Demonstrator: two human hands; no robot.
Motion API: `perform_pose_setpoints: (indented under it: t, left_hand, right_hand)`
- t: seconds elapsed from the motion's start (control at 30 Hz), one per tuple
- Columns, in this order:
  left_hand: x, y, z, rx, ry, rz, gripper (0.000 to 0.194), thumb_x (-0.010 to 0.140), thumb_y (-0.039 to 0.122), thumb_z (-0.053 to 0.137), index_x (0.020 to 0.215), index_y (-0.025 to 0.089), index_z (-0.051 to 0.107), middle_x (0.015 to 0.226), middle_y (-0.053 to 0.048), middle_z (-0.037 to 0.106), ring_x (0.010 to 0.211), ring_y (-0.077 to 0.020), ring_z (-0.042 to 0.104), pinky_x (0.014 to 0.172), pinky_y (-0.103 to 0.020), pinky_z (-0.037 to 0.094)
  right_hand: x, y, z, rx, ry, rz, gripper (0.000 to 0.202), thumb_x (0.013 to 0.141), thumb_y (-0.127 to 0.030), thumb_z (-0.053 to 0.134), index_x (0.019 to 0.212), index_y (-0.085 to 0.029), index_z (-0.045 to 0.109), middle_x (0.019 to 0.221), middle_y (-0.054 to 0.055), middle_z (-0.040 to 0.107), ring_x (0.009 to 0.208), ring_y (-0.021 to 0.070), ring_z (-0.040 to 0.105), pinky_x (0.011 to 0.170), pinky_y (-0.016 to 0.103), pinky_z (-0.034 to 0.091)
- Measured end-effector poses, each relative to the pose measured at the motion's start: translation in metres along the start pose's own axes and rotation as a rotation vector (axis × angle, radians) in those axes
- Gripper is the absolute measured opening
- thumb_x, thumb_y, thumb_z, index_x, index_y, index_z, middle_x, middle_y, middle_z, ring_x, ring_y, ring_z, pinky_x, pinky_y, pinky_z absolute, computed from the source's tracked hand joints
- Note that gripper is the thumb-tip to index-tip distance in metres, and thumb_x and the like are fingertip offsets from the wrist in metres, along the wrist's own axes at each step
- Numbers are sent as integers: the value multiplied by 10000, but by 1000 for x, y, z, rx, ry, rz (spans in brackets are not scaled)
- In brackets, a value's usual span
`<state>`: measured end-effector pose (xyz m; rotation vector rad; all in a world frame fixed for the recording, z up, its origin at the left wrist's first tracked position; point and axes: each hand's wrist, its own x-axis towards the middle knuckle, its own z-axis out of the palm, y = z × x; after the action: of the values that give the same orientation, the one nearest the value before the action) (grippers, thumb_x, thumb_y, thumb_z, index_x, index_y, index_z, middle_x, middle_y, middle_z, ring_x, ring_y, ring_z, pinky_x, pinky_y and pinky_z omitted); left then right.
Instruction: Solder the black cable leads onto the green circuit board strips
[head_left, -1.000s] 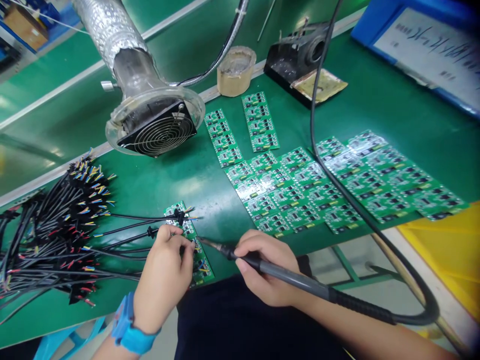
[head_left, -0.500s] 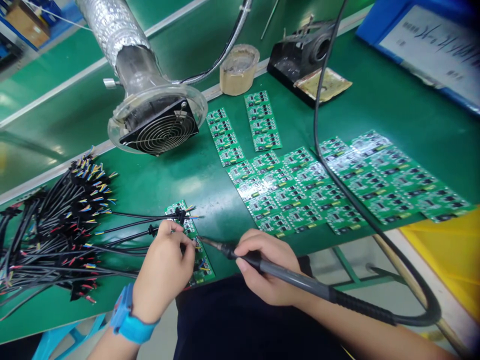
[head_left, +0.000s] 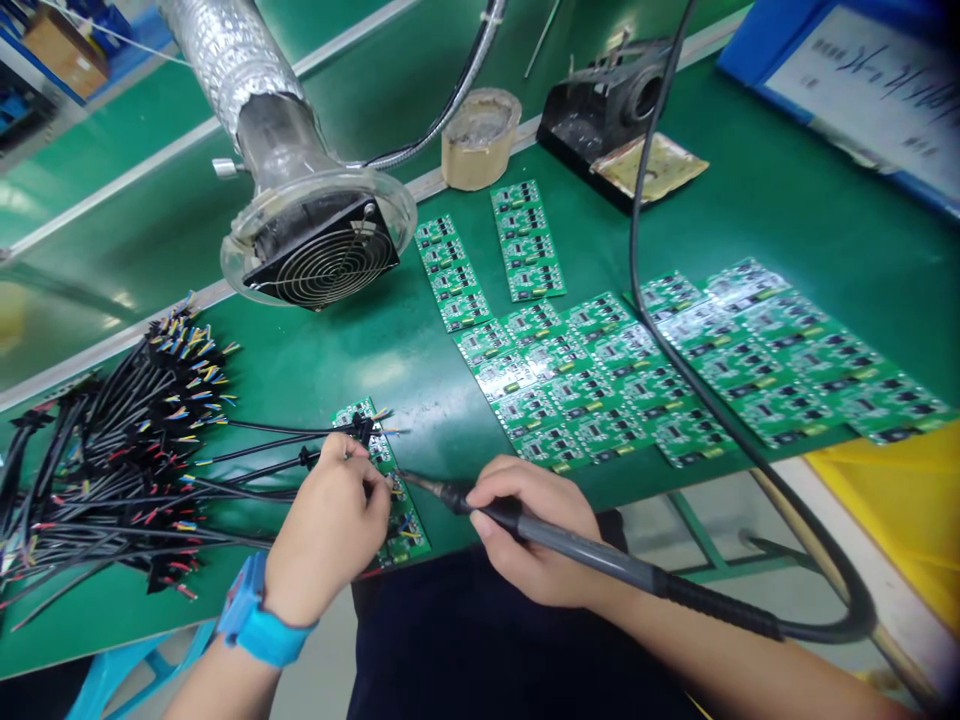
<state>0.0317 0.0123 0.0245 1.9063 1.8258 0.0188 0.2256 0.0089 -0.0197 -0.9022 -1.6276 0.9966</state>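
Note:
My right hand is wrapped round the grey handle of a soldering iron. The iron's tip points left and meets the circuit board strip near its right edge, close to my left fingertips. My left hand is closed in a pinch over the middle of that strip, on the end of a black cable with thin coloured wires. My fingers partly hide the wires. Other black cables reach the strip's upper part, their bare coloured ends sticking out past its right edge.
A heap of black cables lies at left. Several green circuit boards cover the right side. A fume extractor fan hangs above, a tape roll and iron stand behind. The iron's cord crosses the right side.
Both hands and the iron stay at nearly the same spot on the board. The whole view has shifted very slightly.

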Motion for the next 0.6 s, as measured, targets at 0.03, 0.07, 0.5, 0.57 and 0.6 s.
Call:
perform_pose_setpoints:
  t: [0.03, 0.07, 0.5, 0.57, 0.6]
  left_hand:
    - [0, 0, 0, 7, 4, 4, 204, 785, 179, 466, 630, 167, 597, 888, -71, 483, 876, -192, 550, 760, -337, 490]
    - [0, 0, 0, 13, 9, 8, 207, 781, 175, 466, 619, 169, 595, 878, -70, 486, 866, -191, 554, 747, -332, 494]
    - [2, 2, -3, 26, -5, 7, 220, 783, 176, 477, 589, 169, 580, 849, -62, 487, 800, -172, 551, 733, -320, 492]
    - [1, 1, -2, 28, 1, 2, 218, 797, 190, 472, 611, 169, 584, 867, -61, 483, 799, -168, 554, 734, -317, 487]
    - [0, 0, -2, 32, 9, 5, 217, 803, 197, 471, 620, 170, 585, 875, -60, 482, 797, -166, 555, 732, -315, 485]
  right_hand:
    - [0, -1, -1, 4, 12, 5, 149, 713, -95, 523, 815, -202, 544, 662, 11, 571, 570, 129, 572, 499, 241, 479]
    - [0, -2, -2, 12, 30, 7, 155, 716, -92, 520, 821, -204, 540, 662, 12, 568, 569, 131, 570, 498, 246, 480]
    - [1, 4, 7, 108, 274, -18, 287, 718, -19, 529, 912, -225, 479, 779, 17, 511, 708, 180, 601, 603, 358, 515]
    - [-1, 5, 7, 116, 282, -2, 277, 737, -20, 522, 917, -223, 472, 791, 16, 501, 715, 177, 607, 604, 360, 522]
    - [-1, 5, 7, 124, 284, 9, 270, 746, -22, 517, 920, -223, 470, 796, 15, 498, 717, 175, 609, 605, 360, 525]
